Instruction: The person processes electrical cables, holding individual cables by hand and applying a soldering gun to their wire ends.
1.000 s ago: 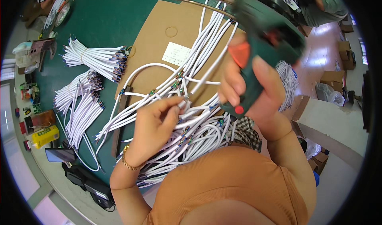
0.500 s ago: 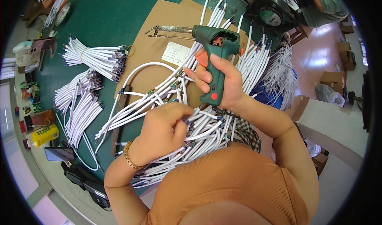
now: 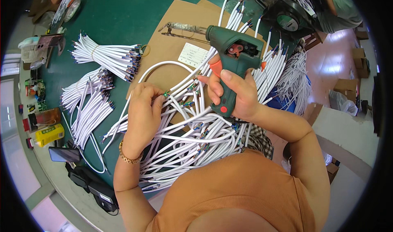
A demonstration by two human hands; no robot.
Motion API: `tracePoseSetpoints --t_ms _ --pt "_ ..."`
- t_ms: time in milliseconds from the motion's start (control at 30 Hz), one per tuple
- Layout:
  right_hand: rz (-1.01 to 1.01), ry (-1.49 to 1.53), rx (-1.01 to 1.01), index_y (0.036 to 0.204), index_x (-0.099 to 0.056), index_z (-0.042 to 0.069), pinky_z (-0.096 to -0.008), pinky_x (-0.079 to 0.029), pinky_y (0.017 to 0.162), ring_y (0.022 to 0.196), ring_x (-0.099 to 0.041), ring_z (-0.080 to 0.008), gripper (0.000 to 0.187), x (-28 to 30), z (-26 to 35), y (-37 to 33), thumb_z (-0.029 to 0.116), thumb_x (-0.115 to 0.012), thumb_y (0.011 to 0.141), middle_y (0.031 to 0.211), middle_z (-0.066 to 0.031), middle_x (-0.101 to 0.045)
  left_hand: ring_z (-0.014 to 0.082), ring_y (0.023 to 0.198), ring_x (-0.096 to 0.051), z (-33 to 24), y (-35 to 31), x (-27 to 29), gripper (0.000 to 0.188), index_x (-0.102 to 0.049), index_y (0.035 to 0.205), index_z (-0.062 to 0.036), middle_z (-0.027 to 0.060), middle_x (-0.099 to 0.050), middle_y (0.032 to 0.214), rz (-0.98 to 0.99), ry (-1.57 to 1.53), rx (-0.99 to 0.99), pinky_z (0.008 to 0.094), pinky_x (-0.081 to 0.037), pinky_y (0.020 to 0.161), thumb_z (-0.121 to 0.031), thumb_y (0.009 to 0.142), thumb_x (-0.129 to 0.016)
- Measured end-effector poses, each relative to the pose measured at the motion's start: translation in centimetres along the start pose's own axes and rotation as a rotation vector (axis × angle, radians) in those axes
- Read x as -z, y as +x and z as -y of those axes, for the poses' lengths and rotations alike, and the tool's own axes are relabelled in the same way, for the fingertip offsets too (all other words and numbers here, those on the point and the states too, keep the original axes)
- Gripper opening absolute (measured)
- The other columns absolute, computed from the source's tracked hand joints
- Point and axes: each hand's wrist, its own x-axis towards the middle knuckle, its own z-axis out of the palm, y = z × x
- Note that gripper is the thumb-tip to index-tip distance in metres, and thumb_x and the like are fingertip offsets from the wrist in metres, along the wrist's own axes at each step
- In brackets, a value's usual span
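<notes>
My right hand [image 3: 235, 90] is wrapped round the grip of a dark green soldering gun [image 3: 233, 43] with an orange trigger. Its metal tip and wire feed tube point to the left above a sheet of brown cardboard [image 3: 174, 23]. My left hand [image 3: 143, 109], lower and to the left, pinches a white cable [image 3: 171, 89] near its joint, where a small green part shows at the fingertips. Around and below the hands lies a loose heap of white cables [image 3: 192, 150] with coloured wire joints. More white cables [image 3: 235, 17] stretch away beyond the gun.
Bundled white cables [image 3: 106, 58] lie at the left of the green table [image 3: 123, 10]. A phone [image 3: 64, 154], a yellow bottle [image 3: 50, 134] and a black bag [image 3: 92, 187] sit along the left edge. A black fan [image 3: 286, 21] and another person's arm [image 3: 327, 0] are at the far right.
My left hand has moved left and away from me, from the cable heap to a cable joint it now pinches. The view has shifted slightly; the soldering gun stays in my right hand.
</notes>
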Motion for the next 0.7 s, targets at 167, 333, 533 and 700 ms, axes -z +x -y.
tracePoseSetpoints --t_ms 167,333,533,700 --pt "0.030 0.225 -0.215 0.118 -0.048 0.007 -0.0441 -0.029 0.108 0.057 -0.051 -0.0135 0.034 -3.0 1.5 2.2 0.032 -0.042 0.096 0.065 -0.0012 -0.047 0.0285 0.068 -0.059 0.6 -0.8 -0.6 0.006 -0.057 0.084 0.0022 0.0156 -0.060 0.077 -0.035 -0.085 0.120 0.0349 -0.047 0.062 -0.001 0.083 -0.062" --pt "0.064 0.364 -0.385 0.113 -0.052 0.007 -0.0434 -0.029 0.108 0.056 -0.051 -0.0141 0.032 -4.0 -0.8 3.6 0.033 -0.046 0.095 0.065 -0.0017 -0.048 0.0214 0.064 -0.059 1.1 -0.9 -0.5 0.008 -0.056 0.082 0.0022 0.0135 -0.060 0.073 -0.045 -0.242 0.167 0.0306 -0.047 0.060 -0.001 0.081 -0.064" --pt "0.133 0.185 -0.356 0.114 -0.051 0.005 -0.0407 -0.036 0.101 0.056 -0.054 -0.0153 0.030 -3.8 -2.4 3.7 0.028 -0.050 0.094 0.065 -0.0039 -0.050 0.0215 0.061 -0.058 1.0 -1.0 -0.2 0.008 -0.058 0.075 0.0007 0.0118 -0.058 0.070 -0.099 -0.215 0.121 0.0299 -0.046 0.058 0.000 0.076 -0.067" --pt "0.147 0.134 -0.363 0.113 -0.051 0.004 -0.0396 -0.039 0.099 0.055 -0.054 -0.0151 0.032 -3.9 -2.6 4.0 0.029 -0.051 0.093 0.064 -0.0041 -0.050 0.0277 0.059 -0.056 -0.5 -1.1 0.1 0.009 -0.056 0.070 -0.0013 0.0117 -0.055 0.068 -0.121 -0.022 0.091 0.0346 -0.045 0.054 0.000 0.071 -0.066"
